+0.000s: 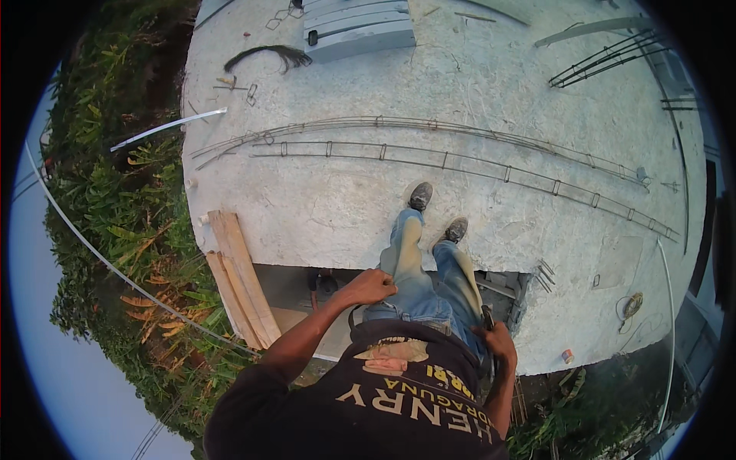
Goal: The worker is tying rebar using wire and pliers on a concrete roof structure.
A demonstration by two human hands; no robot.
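Note:
My left hand [372,287] is in front of my left hip, its fingers pinched together. Whatever they hold, if anything, is too small to make out. Just below that wrist a thin dark strap [353,316] curves at the waist of my jeans [414,303]. At my right hip my right hand [500,340] is closed around a dark, narrow tool [487,316] whose upper end sticks up past the fingers; its kind is unclear. Beyond my shoes [421,195], two long rebar cages [445,159] with square stirrups lie across the pale concrete slab [330,211].
Behind my legs is an opening [287,287] in the slab, with another person [326,282] below. Wooden planks [241,276] lie at its left. Rebar ends [544,276] stick up at its right. Grey boards [360,34] lie at the far side. Plants [130,230] border the left edge.

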